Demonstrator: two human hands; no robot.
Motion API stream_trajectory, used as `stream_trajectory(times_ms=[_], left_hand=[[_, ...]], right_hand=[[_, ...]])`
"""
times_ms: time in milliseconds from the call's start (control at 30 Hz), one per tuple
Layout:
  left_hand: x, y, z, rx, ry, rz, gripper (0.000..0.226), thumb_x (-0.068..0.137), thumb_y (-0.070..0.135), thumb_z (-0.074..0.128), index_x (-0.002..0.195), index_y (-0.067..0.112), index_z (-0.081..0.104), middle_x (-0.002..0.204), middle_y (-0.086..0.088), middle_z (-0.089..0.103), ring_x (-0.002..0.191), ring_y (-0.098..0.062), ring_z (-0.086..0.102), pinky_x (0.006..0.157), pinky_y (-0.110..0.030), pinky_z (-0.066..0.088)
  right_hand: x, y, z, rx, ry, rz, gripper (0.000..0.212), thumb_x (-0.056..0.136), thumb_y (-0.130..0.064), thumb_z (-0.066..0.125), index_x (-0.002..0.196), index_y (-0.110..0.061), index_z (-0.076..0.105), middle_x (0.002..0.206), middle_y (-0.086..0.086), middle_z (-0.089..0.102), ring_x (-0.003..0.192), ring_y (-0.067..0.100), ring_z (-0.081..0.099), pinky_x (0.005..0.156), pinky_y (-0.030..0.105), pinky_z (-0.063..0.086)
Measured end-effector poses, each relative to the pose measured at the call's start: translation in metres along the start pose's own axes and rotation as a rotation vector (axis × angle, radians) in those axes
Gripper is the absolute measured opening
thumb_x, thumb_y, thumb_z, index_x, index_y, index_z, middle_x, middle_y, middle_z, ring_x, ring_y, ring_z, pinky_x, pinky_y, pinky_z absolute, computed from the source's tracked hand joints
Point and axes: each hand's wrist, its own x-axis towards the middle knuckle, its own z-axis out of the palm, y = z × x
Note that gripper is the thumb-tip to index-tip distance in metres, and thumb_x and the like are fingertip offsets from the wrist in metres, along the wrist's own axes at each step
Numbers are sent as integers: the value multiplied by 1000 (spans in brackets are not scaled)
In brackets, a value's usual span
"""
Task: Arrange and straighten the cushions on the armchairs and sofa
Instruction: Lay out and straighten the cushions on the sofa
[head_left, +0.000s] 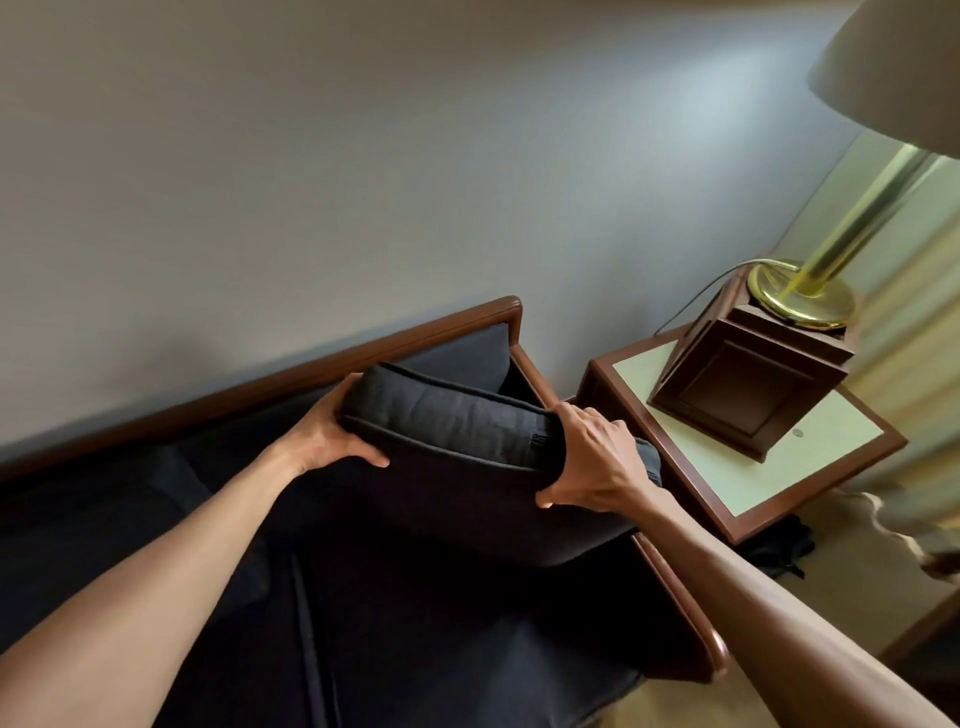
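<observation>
Charcoal fabric fills the lower centre of the frame: a thick dark cushion (457, 441) with piped edges is held up between both hands over the seat of a dark upholstered sofa (156, 519) with a brown wooden frame. The left hand (332, 431) grips the cushion's left end, thumb underneath on the near face and fingers wrapped over the far side. The right hand (592, 457) clamps the right end, fingers spread over the top and thumb pressing the front panel. The cushion sits at the right end of the sofa, just in front of a back cushion (467, 353) that leans against the wooden rail, and close beside the wooden armrest (680, 597) that runs toward the lower right.

At the right of the frame stands a side table (841, 467) with a pale top, carrying a dark wooden box (748, 384) with a brass lamp (810, 280) on it; all of this is apart from the cushion.

By the look of it, the step in hand is seating this cushion into the corner of the sofa. The next move probably calls for lowering it square, pushing its far edge snug against the back cushion and its right end against the armrest, then releasing and smoothing the top. Whether its underside already touches the seat cannot be told.
</observation>
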Motion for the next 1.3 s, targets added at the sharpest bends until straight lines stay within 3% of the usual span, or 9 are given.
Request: stream_trajectory(times_ms=[233, 367, 500, 767, 900, 967, 1033, 1133, 1300], left_hand=[[-23, 56, 10, 51, 35, 205, 88, 34, 24, 98, 111, 35, 57, 110, 7, 63, 106, -10, 60, 95, -31, 48], [-33, 51, 74, 213, 71, 236, 98, 34, 34, 98, 121, 28, 53, 119, 5, 59, 112, -14, 56, 95, -27, 43], [-32, 52, 119, 228, 90, 325, 103, 41, 44, 94, 131, 28, 49, 131, 4, 57, 120, -16, 51, 103, -34, 41], [-27, 1, 91, 540, -48, 264, 130, 40, 68, 85, 147, 39, 18, 146, 6, 39, 135, -18, 36, 116, -45, 24], [-36, -43, 64, 549, -120, 96, 134, 43, 50, 92, 147, 45, 8, 150, 7, 26, 140, -21, 22, 116, -43, 26], [-41, -62, 54, 556, -119, 29, 133, 44, 43, 92, 146, 45, 7, 149, 9, 25, 139, -20, 21, 114, -42, 29], [-44, -73, 50, 597, -92, 4, 129, 44, 39, 92, 146, 37, 14, 145, 6, 32, 134, -20, 28, 113, -38, 30], [-47, -69, 46, 659, -22, 28, 114, 43, 38, 92, 139, 27, 33, 130, 5, 49, 120, -18, 47, 102, -31, 38], [-58, -56, 27, 640, 69, 102, 111, 40, 44, 91, 137, 26, 40, 123, 9, 54, 110, -14, 49, 95, -31, 41]], right_hand=[[-28, 33, 16, 301, -148, 116, 111, 36, -55, 80, 134, -21, 40, 122, -1, 52, 115, 22, 50, 95, 44, 45], [-39, 33, 47, 336, -294, 115, 122, 44, -48, 83, 147, -18, 25, 144, 7, 40, 133, 27, 41, 105, 30, 35], [-35, 35, 60, 445, -138, 30, 136, 41, -67, 80, 150, -14, 20, 149, 8, 36, 138, 23, 36, 114, 42, 33], [-19, 7, 17, 485, -18, -177, 123, 51, -62, 87, 149, -23, 24, 146, -2, 40, 131, 15, 44, 107, 42, 42], [-13, -47, -3, -12, 85, -262, 108, 54, -68, 74, 145, -22, 37, 142, 3, 44, 134, 26, 40, 111, 60, 31], [-6, -84, 1, -342, -28, -245, 104, 53, -65, 74, 137, -12, 45, 134, 9, 49, 132, 32, 39, 112, 70, 16], [2, -114, 17, -487, -178, -175, 111, 51, -61, 81, 136, -5, 39, 130, 13, 49, 125, 32, 43, 113, 65, 16], [12, -133, 24, -505, -220, -169, 98, 45, -50, 87, 123, -8, 46, 120, 11, 56, 113, 29, 50, 102, 48, 34], [21, -116, 1, -386, -176, -191, 89, 40, -45, 84, 116, -18, 47, 112, 2, 58, 110, 25, 52, 92, 41, 37]])
